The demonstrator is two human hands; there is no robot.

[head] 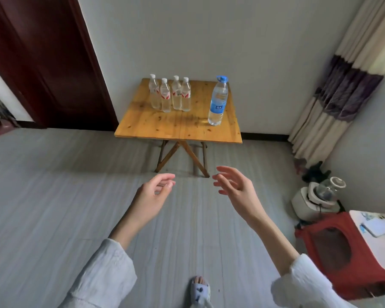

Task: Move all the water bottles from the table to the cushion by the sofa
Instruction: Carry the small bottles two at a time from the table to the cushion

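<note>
Neither grip holds anything: the left hand (152, 193) has soft, loosely bent fingers, and the right hand (236, 185) is spread apart. Both hang over the gray striped floor (53, 196). Farther off stands a square wooden desk (178, 127) on crossed legs. Four small clear bottles (170, 94) stand close together there, and a tall blue-capped bottle (218, 101) stands apart.
</note>
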